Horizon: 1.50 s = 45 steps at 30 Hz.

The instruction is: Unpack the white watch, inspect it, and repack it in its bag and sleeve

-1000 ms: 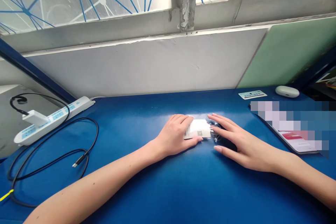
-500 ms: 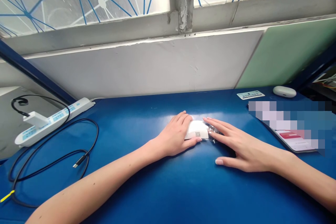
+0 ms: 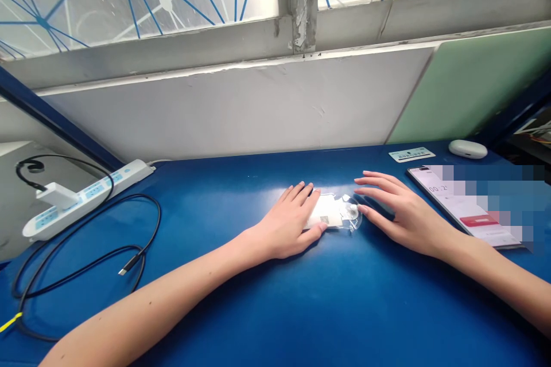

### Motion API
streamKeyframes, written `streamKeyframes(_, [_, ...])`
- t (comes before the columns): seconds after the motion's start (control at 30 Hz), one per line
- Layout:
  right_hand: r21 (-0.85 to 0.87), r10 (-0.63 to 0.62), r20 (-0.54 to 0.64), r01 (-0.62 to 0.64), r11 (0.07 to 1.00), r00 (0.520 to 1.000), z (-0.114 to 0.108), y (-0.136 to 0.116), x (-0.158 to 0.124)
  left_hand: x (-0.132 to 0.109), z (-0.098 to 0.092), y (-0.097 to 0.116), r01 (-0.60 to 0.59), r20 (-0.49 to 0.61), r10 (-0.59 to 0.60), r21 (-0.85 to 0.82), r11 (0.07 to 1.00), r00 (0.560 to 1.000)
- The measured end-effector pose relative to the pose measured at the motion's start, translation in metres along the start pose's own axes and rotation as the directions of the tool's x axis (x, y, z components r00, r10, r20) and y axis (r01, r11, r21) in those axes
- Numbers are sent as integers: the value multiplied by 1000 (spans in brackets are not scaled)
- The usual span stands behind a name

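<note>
A small clear plastic packet (image 3: 328, 211) with a white label and a printed square code lies flat on the blue table (image 3: 275, 309). Across its left end rests my left hand (image 3: 290, 221), palm down with the fingers spread. My right hand (image 3: 398, 209) is at the packet's right end, fingers apart and nothing held. Its thumb tip is close beside the clear rounded end with a small white piece; whether they touch I cannot tell.
On the left are a white power strip (image 3: 90, 198) with a plug and a looped black cable (image 3: 160, 218). To the right lie a phone (image 3: 467, 206), a small card (image 3: 412, 154) and a white oval case (image 3: 468, 149).
My right hand has moved up and right, off the packet's right end, which now shows. My left hand has stayed on the packet, its fingers slightly more spread.
</note>
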State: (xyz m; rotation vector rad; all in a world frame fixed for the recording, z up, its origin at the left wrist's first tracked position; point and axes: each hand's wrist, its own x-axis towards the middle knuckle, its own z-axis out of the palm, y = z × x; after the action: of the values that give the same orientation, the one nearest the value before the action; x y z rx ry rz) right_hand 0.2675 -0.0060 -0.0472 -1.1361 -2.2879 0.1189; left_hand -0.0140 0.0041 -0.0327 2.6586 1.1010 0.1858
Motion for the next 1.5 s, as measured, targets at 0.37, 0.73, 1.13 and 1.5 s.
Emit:
streamKeyframes(0.37, [64, 179, -17, -177, 982, 984, 8, -9, -1, -2, 2, 0, -36, -47, 35, -9, 999, 998])
streamKeyframes(0.73, [165, 299, 77, -308, 937, 951, 6, -11, -2, -3, -1, 2, -45, -7, 45, 24, 999, 999])
streamKeyframes(1.13, [229, 60, 122, -87, 970, 991, 8, -30, -7, -2, -1, 4, -37, 36, 36, 49, 998, 999])
streamKeyframes(1.5, [41, -90, 141, 85, 996, 986, 13, -37, -8, -2, -1, 4, -35, 22, 34, 73, 997, 999])
